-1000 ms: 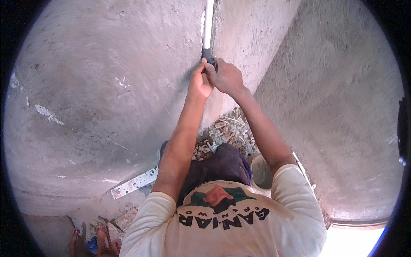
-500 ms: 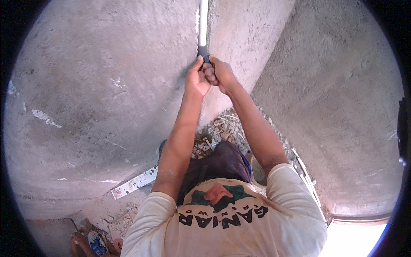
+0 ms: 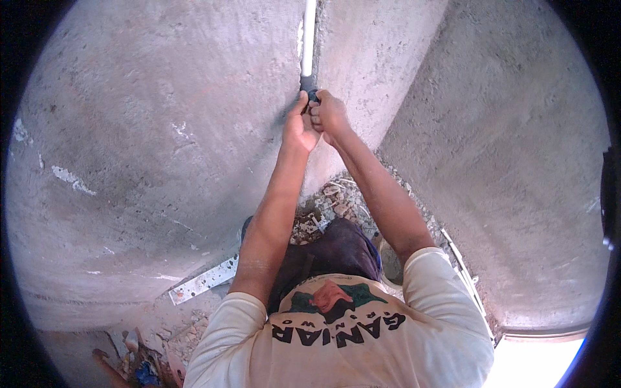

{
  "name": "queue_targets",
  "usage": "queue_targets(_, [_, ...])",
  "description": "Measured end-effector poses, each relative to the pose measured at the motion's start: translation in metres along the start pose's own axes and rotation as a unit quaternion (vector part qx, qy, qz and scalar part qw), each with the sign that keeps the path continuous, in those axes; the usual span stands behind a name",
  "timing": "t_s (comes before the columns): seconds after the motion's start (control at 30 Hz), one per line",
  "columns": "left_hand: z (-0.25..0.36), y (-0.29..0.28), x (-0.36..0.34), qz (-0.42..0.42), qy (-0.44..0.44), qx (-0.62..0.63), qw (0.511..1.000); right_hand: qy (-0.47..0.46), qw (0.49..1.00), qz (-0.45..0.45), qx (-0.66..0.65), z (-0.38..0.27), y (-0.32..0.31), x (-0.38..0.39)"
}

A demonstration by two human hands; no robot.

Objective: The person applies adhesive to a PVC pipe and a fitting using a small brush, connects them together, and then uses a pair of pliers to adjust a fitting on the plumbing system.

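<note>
At the lower left, beyond the wall's bottom edge, another person's limb reached farther left than half a second earlier. The left hand had kept its place just below the white pipe, while the right hand had rolled, its fingers now curled closer to the dark fitting at the pipe's lower end.

The left wall spread broad and grey outward from the left hand, a speckled strip slanting along its bottom edge. Rubble lay at the foot of the wall, well below both hands. The slanting corner edge shared with the right wall passed to the right of the right hand, apart from it.

The left hand was partly open, palm showing, thumb against the fitting's lower left; its other fingers were mostly hidden, so their hold could not be told. The right hand was drawn narrow, fingers bent around a round dark piece at the fitting's lower right.
</note>
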State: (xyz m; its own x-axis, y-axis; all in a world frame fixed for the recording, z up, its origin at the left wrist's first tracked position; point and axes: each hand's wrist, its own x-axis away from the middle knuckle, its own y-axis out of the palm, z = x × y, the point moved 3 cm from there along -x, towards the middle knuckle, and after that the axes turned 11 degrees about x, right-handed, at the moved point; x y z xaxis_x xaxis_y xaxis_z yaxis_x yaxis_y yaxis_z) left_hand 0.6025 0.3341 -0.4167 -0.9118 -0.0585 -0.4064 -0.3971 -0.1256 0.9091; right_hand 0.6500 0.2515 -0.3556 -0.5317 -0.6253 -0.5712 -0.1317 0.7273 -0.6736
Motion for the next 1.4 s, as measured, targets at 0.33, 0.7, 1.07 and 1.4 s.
queue_targets(0.33, [-0.011, 0.023, 0.006, 0.219, 0.188, -0.082, 0.954, 0.042, 0.995, -0.071, 0.048, -0.027, -0.046, 0.011])
queue_targets(0.7, [-0.033, 0.039, 0.003, 0.208, 0.141, -0.027, 0.968, 0.165, 0.978, -0.034, -0.123, 0.006, 0.001, 0.004])
queue_targets(1.07, [-0.016, 0.023, 0.004, 0.239, 0.177, -0.093, 0.950, 0.036, 0.997, -0.064, 0.032, -0.022, -0.047, 0.007])
queue_targets(1.4, [-0.033, 0.000, -0.015, 0.216, 0.203, -0.123, 0.947, -0.045, 0.989, -0.137, 0.035, -0.006, -0.029, 0.007])
